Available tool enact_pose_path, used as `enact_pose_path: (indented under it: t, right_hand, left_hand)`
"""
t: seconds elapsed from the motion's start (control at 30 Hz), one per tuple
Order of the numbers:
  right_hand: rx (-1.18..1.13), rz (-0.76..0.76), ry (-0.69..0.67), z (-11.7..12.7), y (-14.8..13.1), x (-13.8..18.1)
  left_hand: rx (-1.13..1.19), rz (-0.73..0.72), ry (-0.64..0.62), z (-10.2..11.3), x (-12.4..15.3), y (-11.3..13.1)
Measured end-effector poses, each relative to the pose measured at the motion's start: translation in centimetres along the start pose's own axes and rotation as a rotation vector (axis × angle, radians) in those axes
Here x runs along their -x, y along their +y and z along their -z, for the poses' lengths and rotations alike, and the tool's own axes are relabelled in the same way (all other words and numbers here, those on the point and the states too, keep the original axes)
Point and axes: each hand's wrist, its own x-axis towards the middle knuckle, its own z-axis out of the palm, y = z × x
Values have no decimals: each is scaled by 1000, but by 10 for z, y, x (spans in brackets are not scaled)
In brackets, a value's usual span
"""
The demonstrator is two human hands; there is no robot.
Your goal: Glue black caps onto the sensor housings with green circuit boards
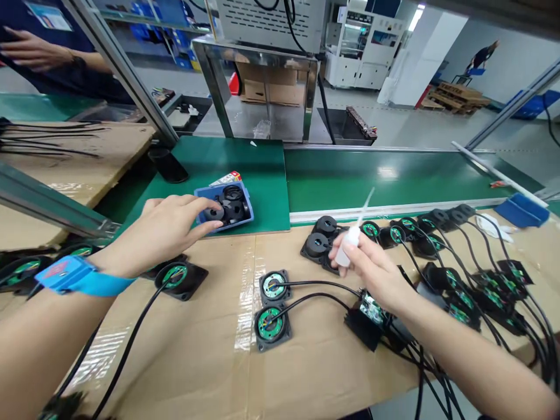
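My left hand (177,224), with a blue wrist strap (83,277), reaches over a small blue bin (249,219) holding black round parts (234,195). Its thumb and index finger close around one black round part (213,213) at the bin's near left. In my right hand (365,259) is a white dropper bottle (349,245), its thin nozzle tilted up. Below and left of that hand, two black square housings with green circuit boards (270,324) lie on the brown covering, each with a black cable. Just behind the bottle sit black housings with round caps (318,244).
Several cabled housings (459,297) crowd the right side of the table (184,361). Another housing (186,280) lies below my left wrist. A green conveyor surface (376,181) runs behind. A blue tray (522,210) is at far right. Someone's hand (37,49) shows at upper left.
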Motion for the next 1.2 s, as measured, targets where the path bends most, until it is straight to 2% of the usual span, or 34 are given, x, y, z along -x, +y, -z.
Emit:
enact_pose_path:
  t: [0.1,0.2,0.3,0.43,0.6,0.73,0.97,1.2]
  right_hand:
    - [-177,-30,51,-10,8,53]
    - [-218,-31,113,-16,20,94]
    - [-226,-6,174,-16,35,123]
    - [-247,22,247,-13,49,147]
    - [-286,-21,301,-19,54,158]
    - [-368,-39,231,-29,59,161]
    - [-458,-110,178,-43,76,158]
    - [-471,-156,219,-47,90,166]
  left_hand:
    - [1,24,-26,-13,-5,7]
    - [20,50,-34,-28,-25,17]
    - [36,112,-4,-38,-44,23]
    - [66,199,46,-42,-57,24]
    - [88,217,66,-38,-60,21]
    - [71,231,45,-37,-62,21]
    - [-11,401,-3,-35,-64,29]
    - [-47,466,-70,-29,-67,28]
